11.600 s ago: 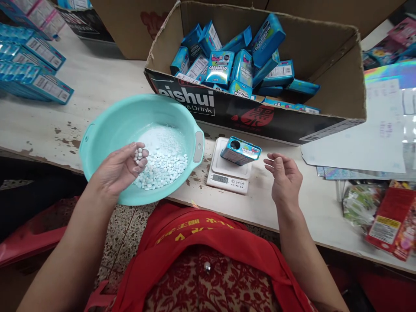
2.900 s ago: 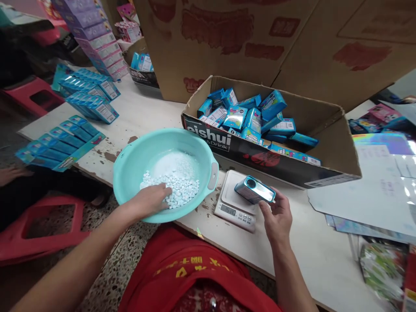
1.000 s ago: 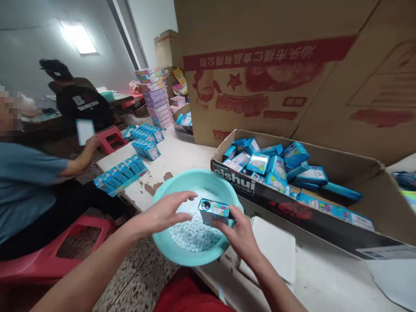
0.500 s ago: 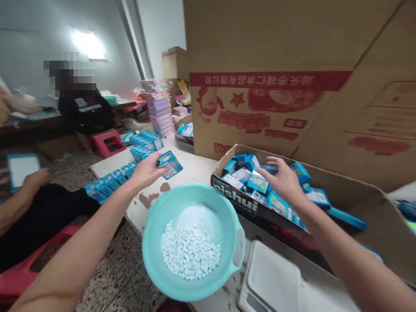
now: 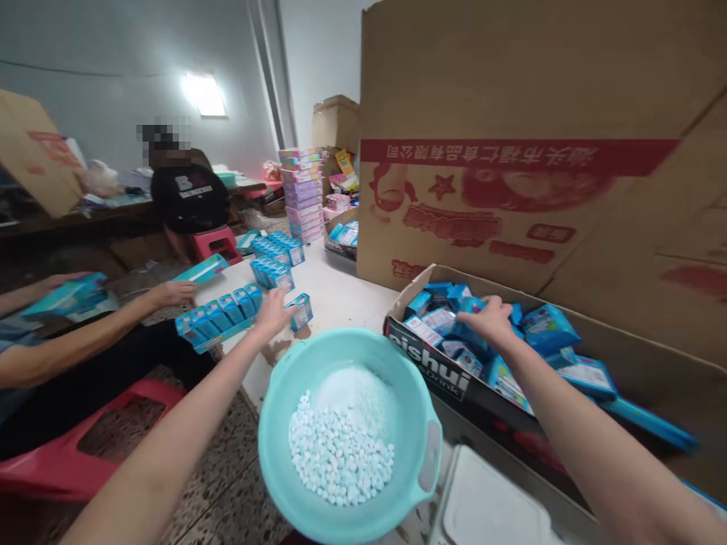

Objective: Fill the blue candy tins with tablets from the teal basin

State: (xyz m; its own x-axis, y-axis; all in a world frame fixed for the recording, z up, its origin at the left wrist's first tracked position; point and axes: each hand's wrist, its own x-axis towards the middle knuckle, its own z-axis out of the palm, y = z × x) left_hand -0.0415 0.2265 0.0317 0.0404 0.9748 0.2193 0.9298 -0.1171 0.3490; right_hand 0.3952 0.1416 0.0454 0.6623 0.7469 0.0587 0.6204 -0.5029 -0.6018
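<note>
My left hand (image 5: 273, 312) is over the white table, its fingers closed at the near edge of a small blue box (image 5: 302, 311). That box stands upright near the tabletop. In the open carton (image 5: 420, 359), my right hand (image 5: 493, 318) pinches a small blue box (image 5: 472, 327), among several others lying loose. Between my arms sits a turquoise basin (image 5: 346, 344) holding small pale tablets (image 5: 341, 454) and white powder (image 5: 352, 390).
A row of blue boxes (image 5: 219, 314) stands on the table's left side, with more groups behind. A co-worker's hand (image 5: 170, 293) is close by, holding a flat blue carton (image 5: 201, 270). A white scale (image 5: 491, 503) is at front right; a tall cardboard box (image 5: 466, 83) rises behind.
My left hand has lowered the blue box towards the table and turned it upright. My right hand has closed on a box in the carton. The co-worker's hand has reached towards the row.
</note>
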